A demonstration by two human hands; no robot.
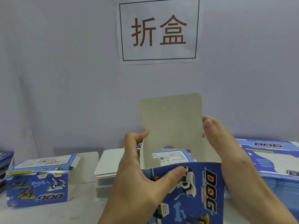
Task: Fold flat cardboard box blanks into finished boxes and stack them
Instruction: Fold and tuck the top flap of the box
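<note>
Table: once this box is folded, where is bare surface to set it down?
Bare table shows in front of the white card stack, between the finished box at left and the held box. The right side is crowded by the stack of flat blanks; another box fills the far-left edge.
</note>
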